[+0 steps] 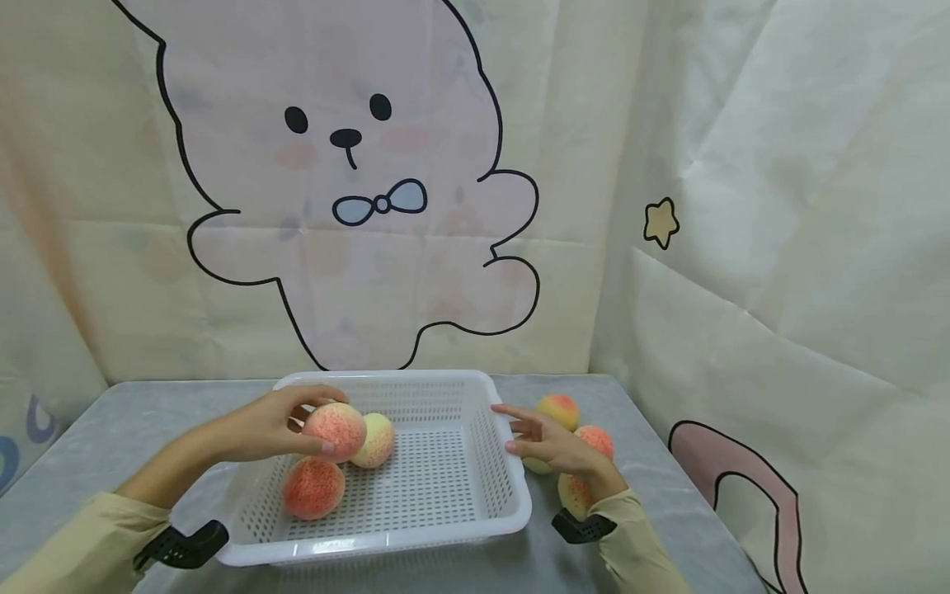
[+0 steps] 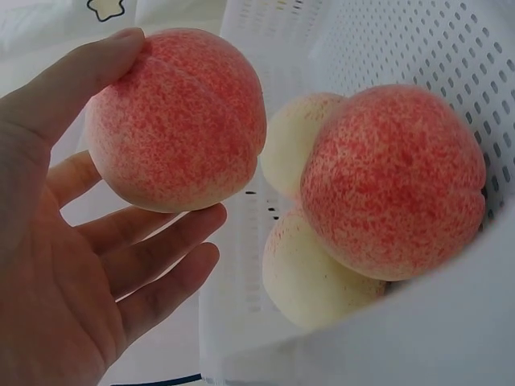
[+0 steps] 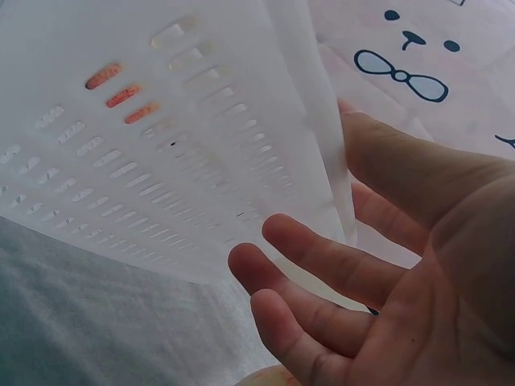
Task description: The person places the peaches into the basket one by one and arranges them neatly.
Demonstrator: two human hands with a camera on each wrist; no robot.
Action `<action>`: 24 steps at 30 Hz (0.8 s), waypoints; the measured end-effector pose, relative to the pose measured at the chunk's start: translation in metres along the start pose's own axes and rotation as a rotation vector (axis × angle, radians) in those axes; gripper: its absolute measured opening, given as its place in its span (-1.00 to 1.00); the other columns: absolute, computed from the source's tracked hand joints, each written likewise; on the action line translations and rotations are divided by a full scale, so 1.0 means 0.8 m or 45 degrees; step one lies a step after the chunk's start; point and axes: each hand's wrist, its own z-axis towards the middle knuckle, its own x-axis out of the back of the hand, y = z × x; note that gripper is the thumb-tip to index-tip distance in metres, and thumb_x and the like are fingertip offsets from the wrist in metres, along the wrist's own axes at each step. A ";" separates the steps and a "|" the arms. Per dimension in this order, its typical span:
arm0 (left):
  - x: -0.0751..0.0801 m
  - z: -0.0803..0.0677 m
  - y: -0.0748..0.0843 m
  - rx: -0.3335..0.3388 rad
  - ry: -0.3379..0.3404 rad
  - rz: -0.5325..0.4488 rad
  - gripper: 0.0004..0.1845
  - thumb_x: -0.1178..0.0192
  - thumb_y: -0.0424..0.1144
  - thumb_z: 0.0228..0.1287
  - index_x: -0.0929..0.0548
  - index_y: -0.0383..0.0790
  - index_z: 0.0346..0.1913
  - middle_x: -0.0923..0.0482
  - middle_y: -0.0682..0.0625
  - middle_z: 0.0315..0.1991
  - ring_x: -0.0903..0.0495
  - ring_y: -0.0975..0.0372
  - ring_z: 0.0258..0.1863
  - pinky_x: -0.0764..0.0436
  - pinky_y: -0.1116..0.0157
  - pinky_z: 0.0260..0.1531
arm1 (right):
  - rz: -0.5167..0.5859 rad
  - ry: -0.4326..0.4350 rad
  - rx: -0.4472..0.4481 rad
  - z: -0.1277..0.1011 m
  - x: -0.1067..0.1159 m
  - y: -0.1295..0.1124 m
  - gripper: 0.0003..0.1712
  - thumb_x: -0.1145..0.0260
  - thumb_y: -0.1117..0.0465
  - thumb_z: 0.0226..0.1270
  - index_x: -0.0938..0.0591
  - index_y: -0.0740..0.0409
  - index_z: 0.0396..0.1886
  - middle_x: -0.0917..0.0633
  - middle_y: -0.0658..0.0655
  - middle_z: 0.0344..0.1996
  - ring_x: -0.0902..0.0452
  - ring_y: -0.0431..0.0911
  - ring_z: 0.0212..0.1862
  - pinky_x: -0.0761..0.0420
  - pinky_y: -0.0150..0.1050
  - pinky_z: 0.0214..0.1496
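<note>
Left hand (image 1: 270,425) grasps a peach (image 1: 335,431) over the basket (image 1: 445,528); releasing it comes next. Right hand (image 1: 552,445), fingers relaxed, touches the basket's right rim.

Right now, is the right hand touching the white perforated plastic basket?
Cannot tell. In the right wrist view the right hand is open beside the white perforated plastic basket, thumb near its rim; neither that nor the head view plainly shows contact or gap.

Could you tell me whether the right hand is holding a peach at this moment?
No, the right hand is open beside the basket, fingers straight and holding nothing.
</note>
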 end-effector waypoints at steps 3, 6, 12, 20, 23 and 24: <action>-0.002 0.002 0.002 -0.020 -0.029 -0.004 -0.36 -0.43 -0.09 0.21 -0.50 -0.20 0.31 -0.59 -0.18 0.20 -0.62 0.12 0.01 -0.64 0.30 -0.14 | 0.005 0.001 0.002 0.001 0.000 0.000 -0.20 -0.23 0.22 0.52 -0.11 0.18 0.62 -0.42 0.47 0.40 -0.60 0.10 0.22 -0.66 0.01 0.16; -0.003 0.004 0.004 -0.024 -0.054 0.023 -0.37 -0.44 -0.06 0.19 -0.52 -0.16 0.29 -0.62 -0.11 0.16 -0.61 0.11 0.04 -0.63 0.23 -0.13 | 0.006 0.005 0.002 0.001 0.000 0.000 -0.21 -0.23 0.23 0.52 -0.11 0.17 0.62 -0.42 0.47 0.40 -0.60 0.09 0.22 -0.67 -0.01 0.15; -0.010 0.007 0.011 0.013 -0.100 0.073 -0.37 -0.46 -0.02 0.13 -0.55 -0.10 0.26 -0.63 -0.08 0.15 -0.59 0.09 0.05 -0.57 0.14 -0.11 | 0.011 0.002 0.010 0.002 0.000 0.001 -0.21 -0.22 0.24 0.52 -0.11 0.18 0.62 -0.43 0.48 0.39 -0.61 0.07 0.20 -0.67 -0.02 0.14; -0.023 0.011 0.018 0.065 -0.225 0.067 -0.39 -0.46 -0.08 0.07 -0.57 -0.05 0.23 -0.64 -0.06 0.16 -0.54 0.01 0.15 -0.62 -0.08 -0.02 | 0.021 -0.002 0.014 0.002 0.001 0.002 -0.21 -0.23 0.25 0.52 -0.11 0.18 0.62 -0.43 0.48 0.39 -0.63 0.02 0.18 -0.68 -0.03 0.13; -0.027 0.011 0.022 0.074 -0.278 0.073 -0.43 -0.44 -0.11 0.07 -0.59 0.00 0.21 -0.61 -0.07 0.19 -0.50 -0.07 0.24 -0.55 -0.22 0.09 | 0.009 0.003 0.007 0.002 0.001 0.003 -0.21 -0.23 0.23 0.52 -0.13 0.16 0.62 -0.43 0.47 0.39 -0.61 0.04 0.20 -0.67 -0.03 0.14; -0.028 0.011 0.023 0.076 -0.298 0.070 -0.43 -0.43 -0.12 0.08 -0.59 0.01 0.22 -0.59 -0.07 0.22 -0.47 -0.10 0.27 -0.51 -0.28 0.12 | 0.003 0.005 0.004 0.002 0.001 0.003 -0.22 -0.23 0.23 0.52 -0.13 0.16 0.62 -0.43 0.46 0.39 -0.61 0.04 0.21 -0.67 -0.03 0.14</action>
